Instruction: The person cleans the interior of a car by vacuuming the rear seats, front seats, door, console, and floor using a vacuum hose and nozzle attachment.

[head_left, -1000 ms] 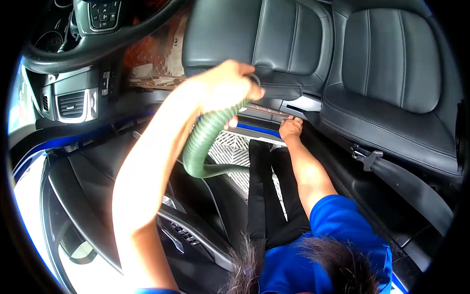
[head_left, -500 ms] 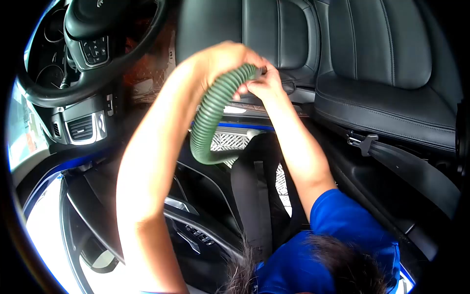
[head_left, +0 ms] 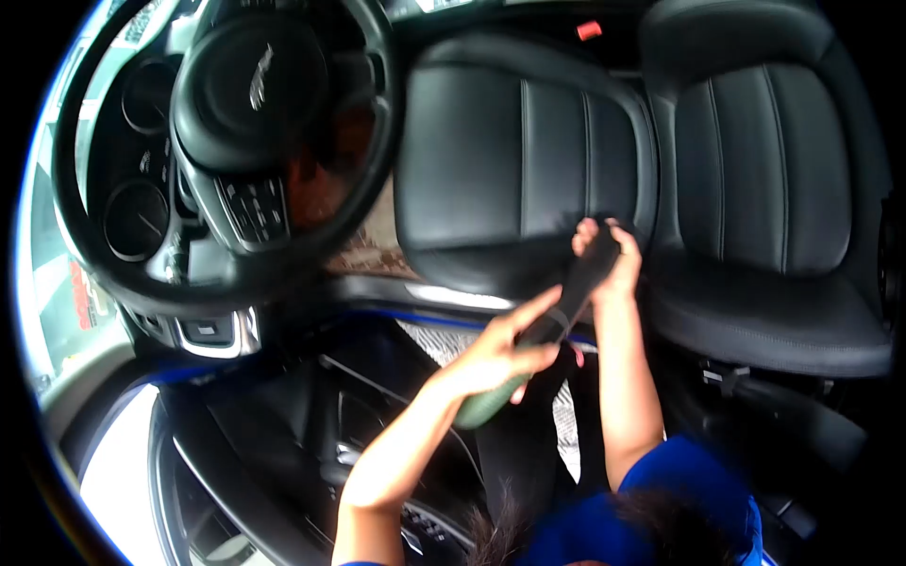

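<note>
A black vacuum nozzle slants over the near edge of the driver's seat. My right hand has its fingers wrapped round the nozzle's far end. Lower down, my left hand grips the nozzle near where it joins a green ribbed hose. Most of the hose is hidden under my left hand and forearm. The mouth of the nozzle is hard to make out against the dark seat.
The steering wheel is at the upper left, and the seat backrest rises on the right. A door sill runs below the seat. The opened door lies at the lower left. A red buckle shows beyond the seat.
The view has shifted. Both hands have moved down and right with the hose; its green curve was in full sight before, and now the black nozzle shows between my hands.
</note>
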A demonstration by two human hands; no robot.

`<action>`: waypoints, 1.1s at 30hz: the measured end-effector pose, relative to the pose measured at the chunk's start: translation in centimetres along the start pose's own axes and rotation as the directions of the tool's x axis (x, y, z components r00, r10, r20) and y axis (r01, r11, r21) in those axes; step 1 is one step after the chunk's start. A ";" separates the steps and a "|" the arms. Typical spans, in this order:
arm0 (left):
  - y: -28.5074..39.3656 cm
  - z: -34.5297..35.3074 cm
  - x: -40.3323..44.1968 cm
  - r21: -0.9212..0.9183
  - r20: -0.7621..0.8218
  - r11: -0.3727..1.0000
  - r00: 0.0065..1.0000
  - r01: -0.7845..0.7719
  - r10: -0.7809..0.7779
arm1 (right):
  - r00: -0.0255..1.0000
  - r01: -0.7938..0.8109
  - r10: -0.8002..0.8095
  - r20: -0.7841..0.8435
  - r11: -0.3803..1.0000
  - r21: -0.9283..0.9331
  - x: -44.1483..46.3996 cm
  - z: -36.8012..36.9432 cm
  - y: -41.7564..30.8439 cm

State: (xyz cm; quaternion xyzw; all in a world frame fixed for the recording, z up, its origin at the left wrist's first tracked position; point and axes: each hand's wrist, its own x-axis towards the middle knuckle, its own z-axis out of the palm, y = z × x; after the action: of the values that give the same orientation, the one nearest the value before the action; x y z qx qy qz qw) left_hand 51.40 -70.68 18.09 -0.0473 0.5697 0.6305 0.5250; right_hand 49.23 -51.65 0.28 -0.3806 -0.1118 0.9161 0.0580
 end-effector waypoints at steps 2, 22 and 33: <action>-0.9 -2.1 -1.8 -0.042 0.004 0.999 1.000 0.002 -0.002 | 0.998 0.065 -0.064 0.026 0.998 -0.015 1.9 3.0 -1.6; 2.2 -13.7 15.7 0.610 -0.789 0.639 0.291 0.468 0.541 | 0.983 0.162 0.175 0.048 -0.730 -0.664 19.7 5.0 -13.3; 4.0 -11.9 17.1 0.437 -0.894 0.655 0.378 0.616 0.240 | 0.996 0.011 0.066 -0.066 -0.790 -0.613 19.1 6.9 -11.9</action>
State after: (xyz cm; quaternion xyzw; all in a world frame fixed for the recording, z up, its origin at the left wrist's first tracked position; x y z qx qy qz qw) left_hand 34.55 -68.64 5.35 -0.2428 0.9437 0.1423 0.1740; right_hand 31.18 -37.61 -5.12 -0.1640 -0.8872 0.2007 -0.3817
